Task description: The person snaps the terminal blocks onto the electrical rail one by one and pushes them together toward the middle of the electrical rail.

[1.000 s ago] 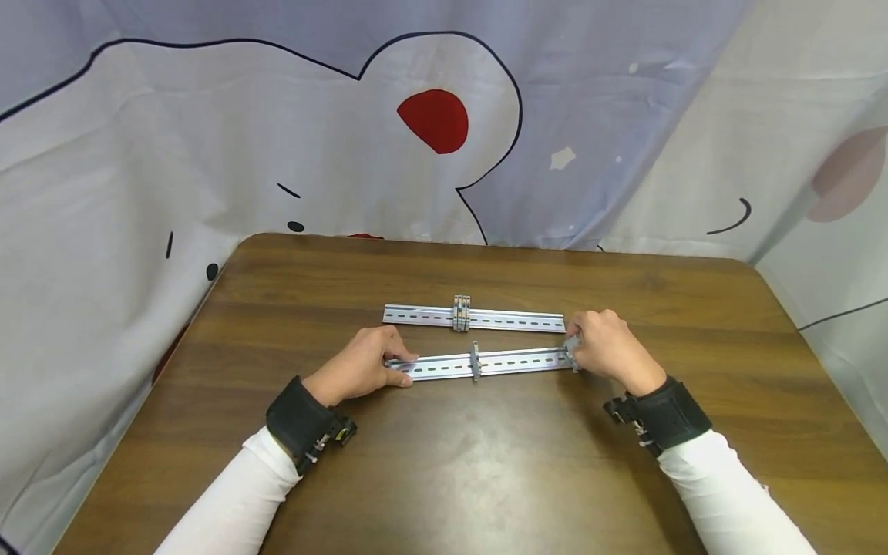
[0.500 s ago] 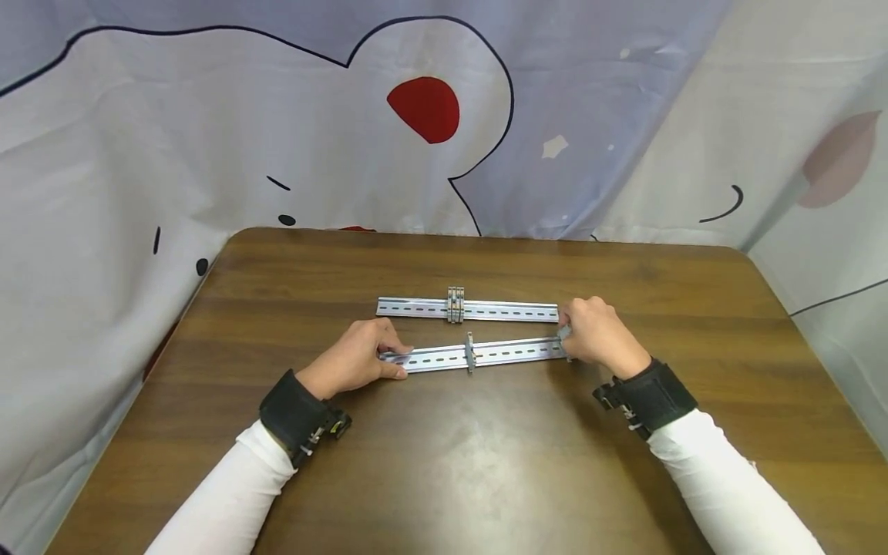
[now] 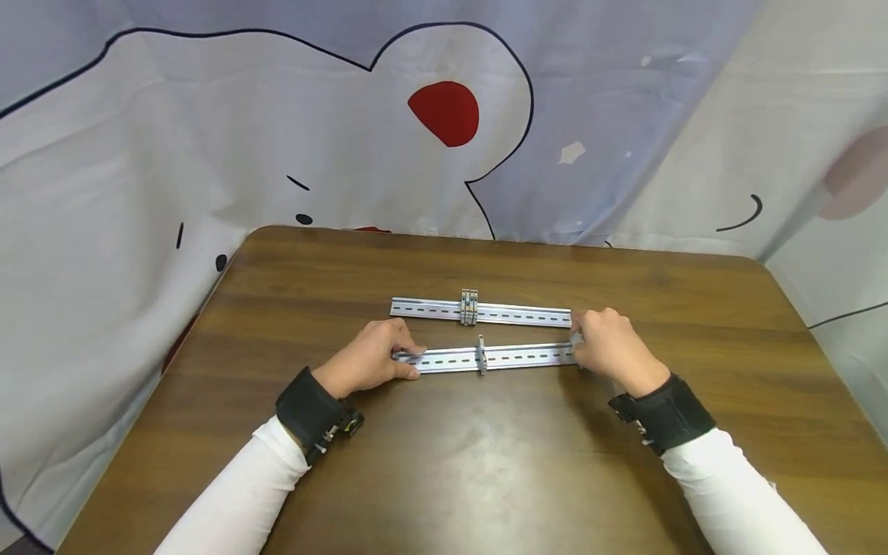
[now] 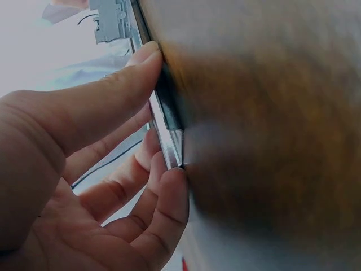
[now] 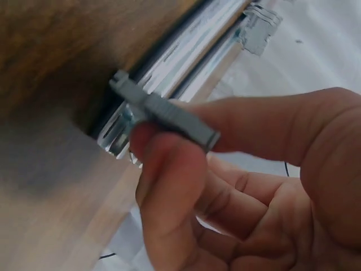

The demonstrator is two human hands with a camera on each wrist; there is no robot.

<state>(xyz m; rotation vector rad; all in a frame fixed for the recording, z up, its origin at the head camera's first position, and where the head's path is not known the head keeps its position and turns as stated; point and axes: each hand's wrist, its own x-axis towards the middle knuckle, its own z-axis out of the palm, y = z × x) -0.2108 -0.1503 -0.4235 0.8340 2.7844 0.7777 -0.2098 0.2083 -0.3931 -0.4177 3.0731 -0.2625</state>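
Observation:
A slotted metal DIN rail (image 3: 516, 357) lies at the front, a little tilted from left to right. My left hand (image 3: 371, 354) holds its left end, thumb (image 4: 132, 76) on the near edge and fingers along the far side. Near the rail's middle a thin grey terminal block (image 3: 482, 356) stands across it. At the right end, my right hand (image 3: 610, 347) pinches another grey terminal block (image 5: 169, 116) between thumb and fingers. In the right wrist view that block lies over the rail end; whether it is clipped on cannot be seen.
Behind lies a second DIN rail (image 3: 527, 315), carrying several terminal blocks (image 3: 469, 307) side by side near its middle. Its right end is close to my right hand's fingers. Both rails lie on a brown wooden table (image 3: 479, 462), with a printed curtain (image 3: 333, 139) behind.
The head view has shifted slightly. The block in my right hand shows less behind the fingers than a second ago. Both hands stay at the two ends of the front rail.

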